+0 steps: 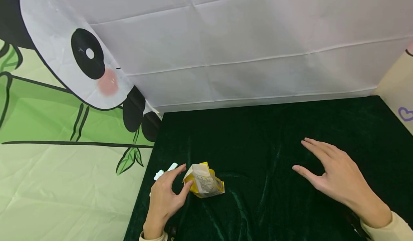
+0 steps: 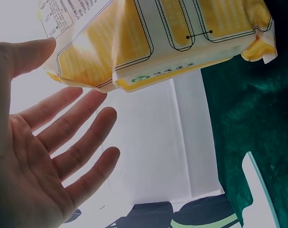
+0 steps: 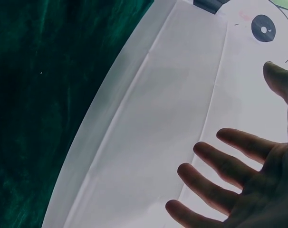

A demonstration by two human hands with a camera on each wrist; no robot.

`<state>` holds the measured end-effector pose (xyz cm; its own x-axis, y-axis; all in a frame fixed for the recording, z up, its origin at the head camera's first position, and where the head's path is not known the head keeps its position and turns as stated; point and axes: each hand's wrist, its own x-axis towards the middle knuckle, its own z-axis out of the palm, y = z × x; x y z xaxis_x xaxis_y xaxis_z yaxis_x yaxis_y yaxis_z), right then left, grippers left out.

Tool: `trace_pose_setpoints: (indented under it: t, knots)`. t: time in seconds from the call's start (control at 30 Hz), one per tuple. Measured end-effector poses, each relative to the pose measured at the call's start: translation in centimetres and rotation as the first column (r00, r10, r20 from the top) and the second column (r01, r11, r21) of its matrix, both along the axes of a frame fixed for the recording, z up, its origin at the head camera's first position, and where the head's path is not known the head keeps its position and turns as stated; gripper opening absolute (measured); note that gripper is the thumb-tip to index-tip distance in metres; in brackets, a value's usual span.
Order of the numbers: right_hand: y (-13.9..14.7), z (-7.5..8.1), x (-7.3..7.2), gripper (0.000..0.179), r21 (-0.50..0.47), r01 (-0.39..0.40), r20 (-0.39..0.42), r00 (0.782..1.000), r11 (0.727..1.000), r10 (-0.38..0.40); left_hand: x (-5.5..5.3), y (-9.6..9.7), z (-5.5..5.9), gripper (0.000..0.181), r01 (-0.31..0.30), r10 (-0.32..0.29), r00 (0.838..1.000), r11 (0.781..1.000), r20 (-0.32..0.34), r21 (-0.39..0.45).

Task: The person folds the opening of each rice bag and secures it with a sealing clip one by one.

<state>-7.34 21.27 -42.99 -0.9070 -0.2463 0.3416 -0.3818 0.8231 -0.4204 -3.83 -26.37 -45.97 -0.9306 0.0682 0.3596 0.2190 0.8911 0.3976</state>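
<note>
The left hand (image 1: 165,197) is at the near left of the worktop (image 1: 258,137), its thumb and index finger well parted at the left end of a yellow and white packet (image 1: 207,182). In the left wrist view the four fingers spread apart, only gently bent, with the thumb against or just beside the packet's edge; whether skin meets wrapper there, I cannot tell. The hand does not grip it.

The right hand (image 1: 335,174) hangs over the right part of the worktop, well apart from the packet — palm turned inward, thumb away from the fingers, nothing held. Cream sleeves (image 1: 392,226) show at both wrists.

The packet lies near the left side, just right of the left hand, a crumpled, printed pouch with yellow corners. Just beyond the left hand and partly hidden by it are small white pieces (image 1: 172,166), near the worktop's left edge; the left wrist view shows a white piece with a pale teal edge.

Dark green velvety cloth covers the worktop, rumpled near the packet. At the far side rises a creased white sheet (image 1: 251,44). To the left is a printed hanging — a panda face (image 1: 61,51) with a pink cheek, above green bamboo (image 1: 42,115) and a leaf (image 1: 128,160). At the far right, a purple heart (image 1: 405,114) marks a cream surface (image 1: 395,87).
</note>
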Motion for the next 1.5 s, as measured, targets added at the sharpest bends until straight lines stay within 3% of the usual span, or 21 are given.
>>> trace_pose_setpoints:
  t: [0.93, 1.5]
  knots:
    - [-2.6, 0.1, 0.2, 0.077, -0.032, -0.02, 0.049, 0.999, 0.999, 0.021, 0.1, 0.2, -0.4, 0.047, 0.015, -0.015, 0.998, 1.0, 0.056, -0.007]
    - [-3.5, -0.4, 0.3, 0.077, -0.026, -0.03, 0.099, 0.995, 0.999, 0.032, 0.1, 1.1, -0.8, 0.044, 0.003, -0.003, 1.0, 1.0, 0.029, 0.011]
